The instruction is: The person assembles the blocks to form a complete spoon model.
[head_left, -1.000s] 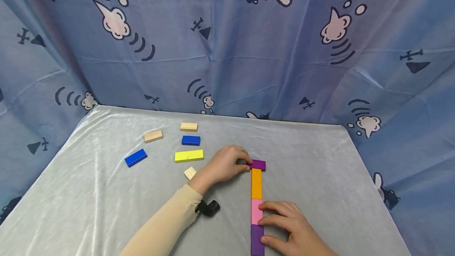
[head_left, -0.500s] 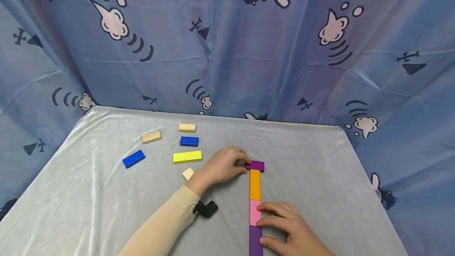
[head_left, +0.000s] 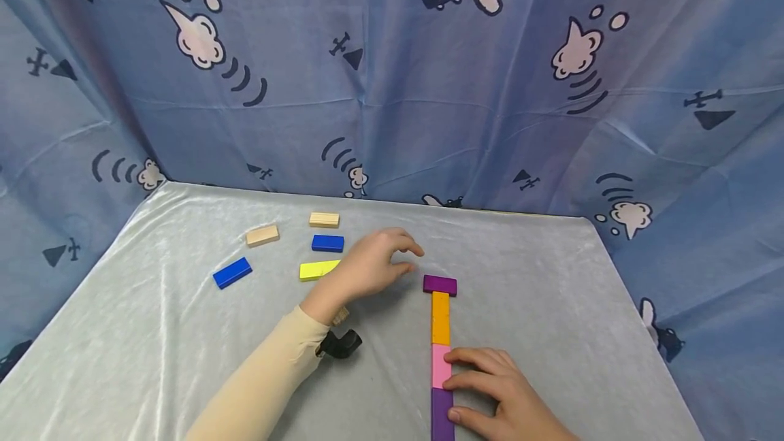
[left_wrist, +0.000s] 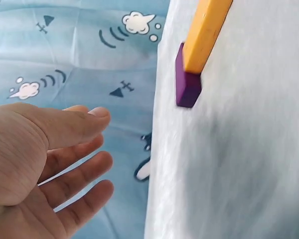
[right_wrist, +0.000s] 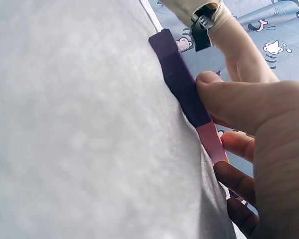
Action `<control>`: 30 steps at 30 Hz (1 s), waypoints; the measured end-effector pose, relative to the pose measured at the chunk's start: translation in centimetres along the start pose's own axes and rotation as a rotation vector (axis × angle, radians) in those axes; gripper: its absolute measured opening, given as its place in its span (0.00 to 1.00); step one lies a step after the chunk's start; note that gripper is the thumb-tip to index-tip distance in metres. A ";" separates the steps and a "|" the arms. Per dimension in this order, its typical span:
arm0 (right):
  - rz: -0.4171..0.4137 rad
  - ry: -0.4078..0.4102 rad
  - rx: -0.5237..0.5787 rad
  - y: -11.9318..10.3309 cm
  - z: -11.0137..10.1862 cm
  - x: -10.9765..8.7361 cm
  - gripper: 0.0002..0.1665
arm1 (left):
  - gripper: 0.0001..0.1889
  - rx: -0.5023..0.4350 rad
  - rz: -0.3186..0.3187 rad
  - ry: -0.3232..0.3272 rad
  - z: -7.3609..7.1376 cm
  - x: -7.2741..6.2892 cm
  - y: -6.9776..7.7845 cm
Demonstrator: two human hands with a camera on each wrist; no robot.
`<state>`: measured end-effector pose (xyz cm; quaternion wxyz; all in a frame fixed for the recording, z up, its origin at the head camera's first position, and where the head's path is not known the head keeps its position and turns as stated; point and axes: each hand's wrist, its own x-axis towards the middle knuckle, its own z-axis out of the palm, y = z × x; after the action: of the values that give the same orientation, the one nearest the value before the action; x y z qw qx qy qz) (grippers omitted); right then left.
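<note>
A row of flat blocks runs away from the person in the head view: a purple block (head_left: 441,417), a pink block (head_left: 439,367) and an orange block (head_left: 440,322). Across its far end lies a dark magenta block (head_left: 439,285), like the bar of a T. My left hand (head_left: 367,265) is raised to the left of that block, thumb and fingers apart and holding nothing; the left wrist view shows its palm bare. My right hand (head_left: 499,390) rests along the row's right side, its relaxed fingertips at the pink and purple blocks' edges.
Left of the row lie a yellow block (head_left: 318,270), partly behind my left hand, and two blue blocks, one farther back (head_left: 327,243). Two plain wooden blocks, one of them (head_left: 262,235) at left, lie behind. Another wooden piece (head_left: 340,316) peeks out under my left wrist.
My left hand has let go of the dark magenta block and moved up and left, away from it. The block stays across the orange one's end. My right hand has stayed put.
</note>
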<state>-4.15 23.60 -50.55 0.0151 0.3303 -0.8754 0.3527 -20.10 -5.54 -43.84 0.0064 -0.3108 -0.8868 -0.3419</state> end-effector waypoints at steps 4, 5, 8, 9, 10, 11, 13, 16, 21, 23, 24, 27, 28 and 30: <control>0.015 -0.006 -0.005 0.2 0.0 0.0 0.18 | 0.11 -0.014 0.015 0.031 -1.7 -1.2 -0.7; 0.017 -0.008 -0.006 0.2 0.0 0.0 0.17 | 0.11 -0.016 0.023 0.041 -2.1 -1.6 -1.0; 0.038 -0.021 0.001 0.2 -0.1 0.1 0.16 | 0.11 -0.013 0.033 0.064 -3.0 -2.8 -2.0; 0.040 -0.024 0.004 0.1 -0.1 0.1 0.16 | 0.11 -0.005 0.030 0.066 -3.4 -3.2 -2.3; 0.041 -0.024 0.007 0.1 -0.2 0.1 0.16 | 0.12 0.004 0.021 0.068 -3.7 -3.6 -2.6; 0.043 -0.026 0.010 0.0 -0.2 0.1 0.16 | 0.12 0.009 0.010 0.067 -4.0 -3.9 -2.8; 0.059 -0.035 0.017 0.0 -0.2 0.1 0.15 | 0.13 0.014 -0.020 0.063 -4.5 -4.6 -3.4; 0.067 -0.044 0.019 0.0 -0.2 0.1 0.15 | 0.13 0.024 -0.058 0.059 -5.3 -5.5 -4.1; 0.063 -0.039 0.014 0.1 -0.2 0.0 0.16 | 0.14 0.049 -0.099 0.062 -6.1 -6.8 -5.1; 0.061 -0.036 0.015 0.1 -0.3 -0.1 0.16 | 0.14 0.055 -0.109 0.059 -6.3 -7.3 -5.6; 0.060 -0.036 0.017 0.0 -0.3 0.0 0.16 | 0.14 0.057 -0.119 0.057 -6.4 -7.5 -5.8; 0.044 -0.027 0.018 0.0 -0.3 0.0 0.17 | 0.14 0.078 -0.150 0.053 -6.7 -8.5 -6.5; 0.035 -0.024 0.017 0.0 -0.3 0.0 0.17 | 0.14 0.090 -0.158 0.051 -6.8 -8.8 -6.8; 0.022 -0.018 0.018 0.0 -0.2 0.0 0.17 | 0.14 0.117 -0.182 0.047 -6.9 -9.4 -7.3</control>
<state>-4.17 23.76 -50.39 0.0002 0.3239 -0.8759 0.3576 -17.92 -19.08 -45.02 0.0141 -0.2199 -0.9294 -0.2960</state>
